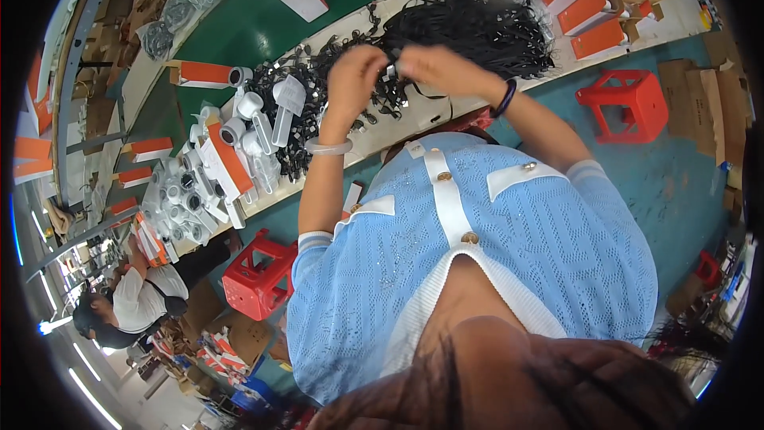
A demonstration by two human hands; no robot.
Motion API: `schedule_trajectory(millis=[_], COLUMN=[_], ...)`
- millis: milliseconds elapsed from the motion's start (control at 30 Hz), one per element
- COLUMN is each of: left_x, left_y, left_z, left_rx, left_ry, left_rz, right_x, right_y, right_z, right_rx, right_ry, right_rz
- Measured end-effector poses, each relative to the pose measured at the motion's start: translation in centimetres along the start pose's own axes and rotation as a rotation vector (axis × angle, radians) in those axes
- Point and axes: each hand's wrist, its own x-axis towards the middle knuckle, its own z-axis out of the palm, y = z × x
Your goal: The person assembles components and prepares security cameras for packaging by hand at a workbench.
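At the near edge of the workbench, my left hand (354,86) and my right hand (442,68) come close together, fingers bent inward and slightly blurred. Between their fingertips is a black cable (390,56) with a small pale piece on it; both hands appear to pinch it. A large heap of black cables (469,24) lies just beyond my right hand. Around my left hand spreads a looser pile of short black cables with small plugs (306,139). Beside that pile, to the left, lie white round-headed devices with handles (253,107), some in clear bags.
Orange-and-white boxes (593,20) stand at the far right of the bench, with another orange box (223,159) on the left. Red plastic stools (629,103) stand on the floor on both sides. A co-worker in a white top (139,299) works farther left.
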Motion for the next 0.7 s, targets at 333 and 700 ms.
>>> schedule_trajectory(millis=[333,700], left_x=[0.0,1.1], left_y=[1.9,0.7], left_z=[4.0,-0.1], left_rx=[-0.791,0.178], left_ry=[0.427,-0.183], left_rz=[-0.370,0.189], right_x=[2.4,-1.0], right_y=[1.2,-2.6], right_z=[0.2,-1.7], right_rx=[0.818,-0.060], right_ry=[0.111,0.034], right_rz=[0.317,-0.086])
